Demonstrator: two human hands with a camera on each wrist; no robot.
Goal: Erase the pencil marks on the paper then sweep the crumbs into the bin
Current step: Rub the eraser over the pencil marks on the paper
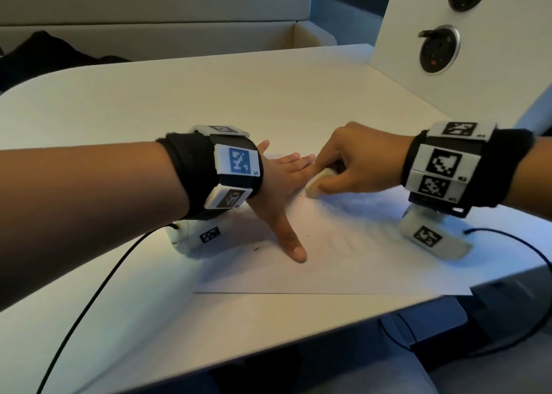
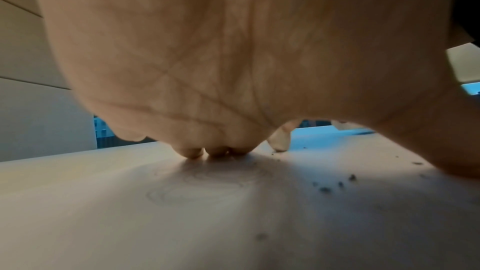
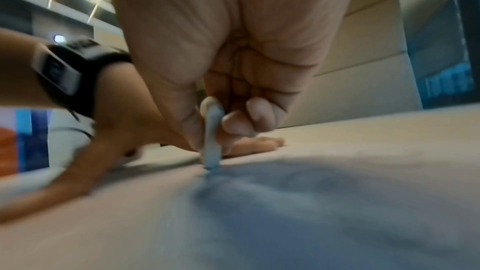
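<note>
Honestly, I can barely read the pencil marks (image 2: 197, 190) — faint loops on the paper (image 1: 343, 262), clearest from the left wrist, half under my palm's shadow. The right wrist view is smeared with blur. My right hand (image 1: 358, 160) pinches the white eraser (image 1: 318, 183) between thumb and curled fingers, its lower edge touching the sheet just beside my left fingertips. My left hand (image 1: 280, 190) lies flat, fingers straight and spread, pressing the paper on the white table (image 1: 209, 94). Dark crumbs (image 2: 335, 185) are scattered near the eraser. Far right stands a panel with round sockets (image 1: 439, 50) — a black cable (image 1: 89, 298) trails near left.
</note>
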